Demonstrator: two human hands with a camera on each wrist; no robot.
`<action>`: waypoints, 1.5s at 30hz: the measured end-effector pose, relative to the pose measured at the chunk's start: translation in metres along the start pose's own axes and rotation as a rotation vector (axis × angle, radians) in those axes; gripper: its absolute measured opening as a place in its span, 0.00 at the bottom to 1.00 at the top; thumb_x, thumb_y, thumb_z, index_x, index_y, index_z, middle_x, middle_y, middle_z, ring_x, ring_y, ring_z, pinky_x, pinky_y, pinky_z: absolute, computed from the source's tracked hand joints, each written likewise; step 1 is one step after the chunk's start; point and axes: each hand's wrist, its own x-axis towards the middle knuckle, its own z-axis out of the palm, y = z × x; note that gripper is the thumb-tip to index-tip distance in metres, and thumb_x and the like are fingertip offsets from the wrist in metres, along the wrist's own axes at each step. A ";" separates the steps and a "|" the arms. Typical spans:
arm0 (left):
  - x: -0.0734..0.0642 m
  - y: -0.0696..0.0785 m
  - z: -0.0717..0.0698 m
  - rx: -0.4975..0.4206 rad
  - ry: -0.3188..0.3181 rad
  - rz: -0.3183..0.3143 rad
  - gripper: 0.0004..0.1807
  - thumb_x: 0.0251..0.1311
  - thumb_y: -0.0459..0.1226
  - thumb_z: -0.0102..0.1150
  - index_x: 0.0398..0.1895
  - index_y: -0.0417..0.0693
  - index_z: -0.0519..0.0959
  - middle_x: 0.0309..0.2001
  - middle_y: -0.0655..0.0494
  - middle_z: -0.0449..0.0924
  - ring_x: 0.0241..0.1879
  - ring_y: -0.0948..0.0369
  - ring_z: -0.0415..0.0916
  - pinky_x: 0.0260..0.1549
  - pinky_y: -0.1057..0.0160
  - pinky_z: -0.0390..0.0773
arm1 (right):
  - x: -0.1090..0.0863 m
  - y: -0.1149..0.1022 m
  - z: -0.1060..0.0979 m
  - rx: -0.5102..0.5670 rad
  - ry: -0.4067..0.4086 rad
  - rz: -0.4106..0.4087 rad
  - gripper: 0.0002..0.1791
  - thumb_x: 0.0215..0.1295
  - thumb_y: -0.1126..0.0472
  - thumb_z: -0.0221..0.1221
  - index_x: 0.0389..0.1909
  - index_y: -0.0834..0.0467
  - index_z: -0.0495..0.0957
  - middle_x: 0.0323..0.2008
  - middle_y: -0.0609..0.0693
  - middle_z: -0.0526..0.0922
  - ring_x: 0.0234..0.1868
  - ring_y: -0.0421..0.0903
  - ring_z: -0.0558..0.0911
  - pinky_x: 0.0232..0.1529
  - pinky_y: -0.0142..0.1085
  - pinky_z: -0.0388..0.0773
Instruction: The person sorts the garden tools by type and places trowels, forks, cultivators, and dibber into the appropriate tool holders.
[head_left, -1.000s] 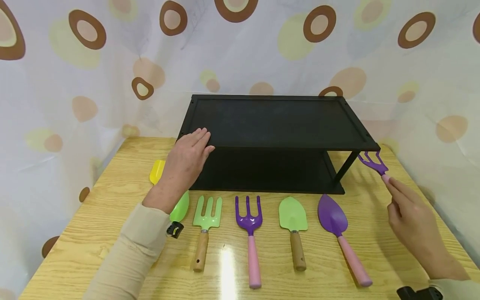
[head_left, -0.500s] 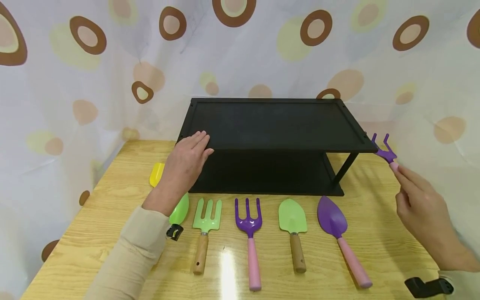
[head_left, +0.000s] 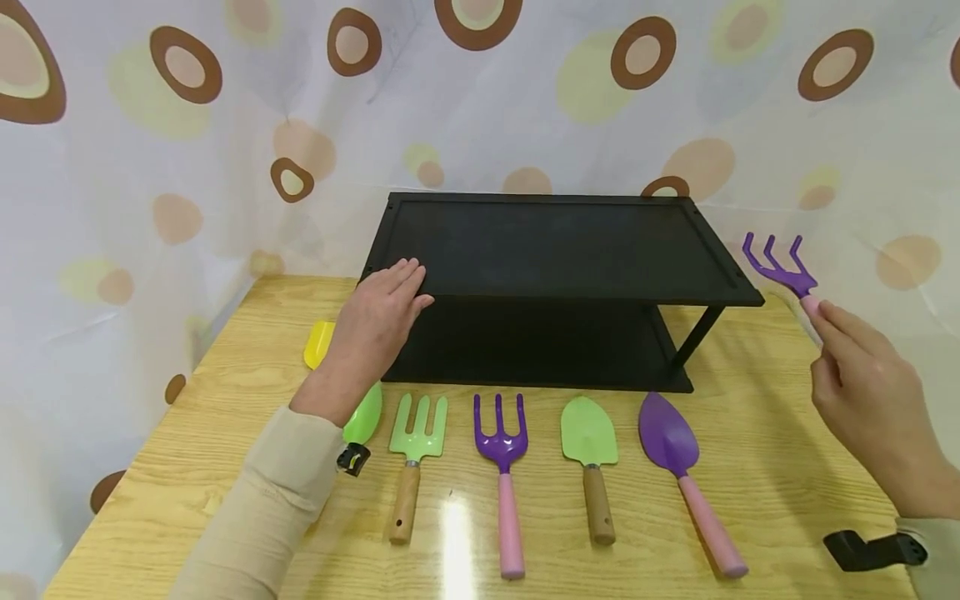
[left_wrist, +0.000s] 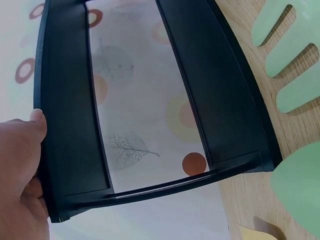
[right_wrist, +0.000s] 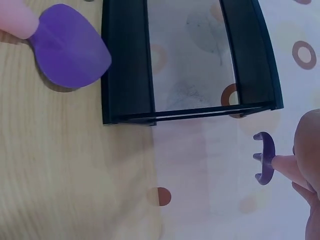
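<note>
A black two-tier shelf (head_left: 555, 250) stands toward the back of the wooden table. My left hand (head_left: 375, 329) rests on the left front corner of its upper tier, fingers straight along the top. In the left wrist view, the thumb (left_wrist: 38, 122) lies at the tier's edge. Off the shelf's right side, my right hand (head_left: 870, 400) grips a hand rake (head_left: 783, 271) by its pink handle. The rake's three bent purple prongs point up and away, higher than the upper tier's front corner in the head view. Most of its handle is hidden inside the fist.
In front of the shelf lie a green fork (head_left: 417, 437), a purple fork (head_left: 501, 442), a green trowel (head_left: 588, 433) and a purple trowel (head_left: 669, 437). A bright green tool (head_left: 365, 414) and a yellow one (head_left: 318, 343) are partly behind my left arm. A patterned curtain (head_left: 480, 108) hangs behind.
My right hand has moved right and upward, lifting the hand rake from beside the shelf's front right corner to clear of it. My left hand has stayed on the shelf.
</note>
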 end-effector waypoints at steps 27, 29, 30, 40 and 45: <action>-0.002 0.001 0.002 0.040 0.033 0.003 0.26 0.71 0.44 0.55 0.66 0.39 0.72 0.66 0.45 0.75 0.68 0.52 0.71 0.70 0.54 0.69 | 0.061 -0.035 0.029 0.136 0.042 -0.232 0.29 0.57 0.81 0.51 0.62 0.68 0.74 0.61 0.66 0.78 0.63 0.62 0.77 0.70 0.17 0.57; -0.002 0.001 0.002 0.042 0.036 0.007 0.26 0.71 0.43 0.55 0.66 0.39 0.73 0.66 0.45 0.75 0.68 0.52 0.71 0.70 0.54 0.69 | 0.064 -0.037 0.033 0.136 0.042 -0.248 0.29 0.56 0.82 0.52 0.62 0.68 0.75 0.60 0.67 0.78 0.62 0.63 0.77 0.71 0.21 0.60; -0.002 0.001 0.002 0.043 0.037 0.010 0.26 0.71 0.44 0.55 0.66 0.39 0.73 0.66 0.45 0.75 0.68 0.52 0.71 0.69 0.54 0.69 | 0.066 -0.038 0.035 0.137 0.041 -0.252 0.29 0.56 0.82 0.52 0.62 0.69 0.75 0.59 0.67 0.78 0.61 0.63 0.77 0.72 0.24 0.61; -0.001 0.002 0.005 0.046 0.045 0.022 0.25 0.71 0.44 0.54 0.66 0.39 0.73 0.65 0.45 0.75 0.68 0.52 0.72 0.70 0.54 0.69 | 0.080 -0.049 0.041 0.092 -0.078 -0.222 0.28 0.57 0.81 0.51 0.62 0.73 0.72 0.59 0.72 0.77 0.58 0.70 0.76 0.61 0.56 0.73; -0.001 0.003 0.005 0.040 0.058 0.023 0.25 0.71 0.43 0.55 0.66 0.39 0.73 0.65 0.45 0.76 0.67 0.53 0.72 0.70 0.54 0.69 | 0.086 -0.054 0.045 0.086 -0.119 -0.204 0.27 0.57 0.81 0.51 0.61 0.76 0.72 0.59 0.73 0.76 0.58 0.71 0.76 0.59 0.60 0.74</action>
